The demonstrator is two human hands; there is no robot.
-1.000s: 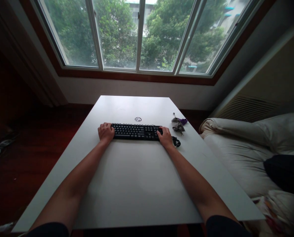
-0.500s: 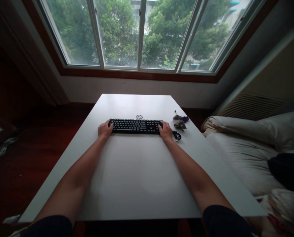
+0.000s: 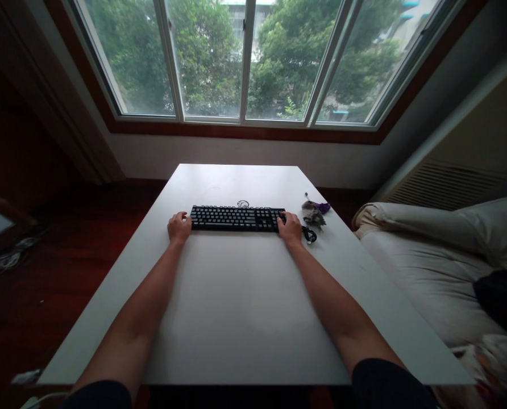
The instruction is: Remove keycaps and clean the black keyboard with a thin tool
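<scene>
A black full-size keyboard (image 3: pixel 236 218) lies lengthwise across the white table. Beside its left end is my left hand (image 3: pixel 179 227), fingers loosely curved and the thumb at or just off the keyboard's edge. My right hand (image 3: pixel 290 228) grips the right end, its thumb resting over the number keys and its fingers around the far corner. Close to that hand lies a coiled black cable (image 3: pixel 309 234). Behind the cable are a grey ragged cloth-like bundle (image 3: pixel 314 214) and a purple piece (image 3: pixel 323 207).
A small thin looped item (image 3: pixel 242 203) sits behind the keyboard on the white table (image 3: pixel 245 307). To the right stands a pale sofa (image 3: pixel 415 272). Cables (image 3: pixel 8 258) lie on the dark red floor at left. Beyond the table is a window (image 3: pixel 245 68).
My left hand has slid left off the keyboard's end, its thumb no longer on top. The right hand keeps its hold. The whole view has shifted slightly.
</scene>
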